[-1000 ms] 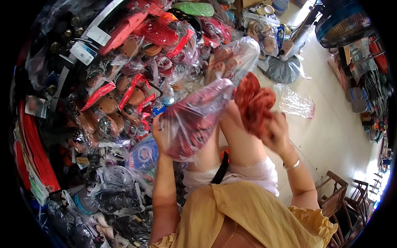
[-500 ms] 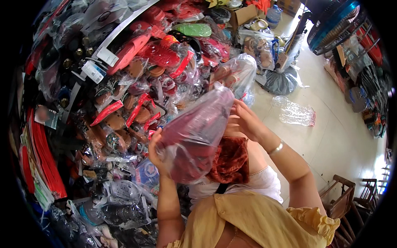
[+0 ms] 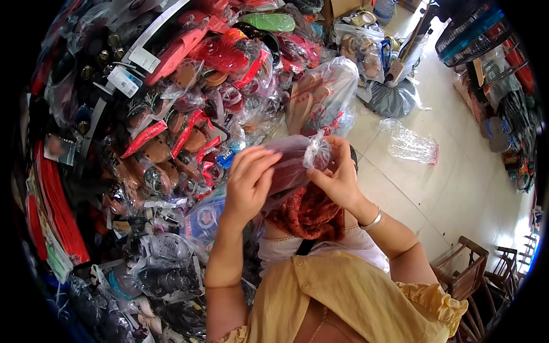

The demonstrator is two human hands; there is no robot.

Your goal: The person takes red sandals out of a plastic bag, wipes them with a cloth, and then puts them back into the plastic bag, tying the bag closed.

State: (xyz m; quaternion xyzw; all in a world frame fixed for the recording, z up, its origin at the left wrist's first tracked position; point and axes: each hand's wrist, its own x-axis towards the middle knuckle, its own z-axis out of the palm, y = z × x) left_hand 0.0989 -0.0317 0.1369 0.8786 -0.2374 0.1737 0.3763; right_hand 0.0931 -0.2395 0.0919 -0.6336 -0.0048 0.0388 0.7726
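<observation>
A clear plastic bag (image 3: 289,178) with something dark red inside is over my lap. My right hand (image 3: 338,176) pinches the twisted, whitish neck (image 3: 316,150) of this bag between thumb and fingers. At the bag's left side is my left hand (image 3: 247,182), its fingers stretched out against the plastic without closing round it. What the red content is cannot be made out through the film. Beneath the bag, a rust-red plush cloth (image 3: 309,214) lies across my lap.
Piled bagged sandals and slippers (image 3: 171,143) fill the left side. A bag of footwear (image 3: 323,94) stands just beyond my hands. On the tiled floor lie a crumpled clear wrapper (image 3: 413,144) and a dark tied bag (image 3: 393,97). Wooden chairs (image 3: 466,266) stand right, a fan (image 3: 472,37) farther off.
The bag has come down nearer my lap, its knotted neck now facing up in my right hand. My left hand has moved from the bag's lower edge up and inward along its side.
</observation>
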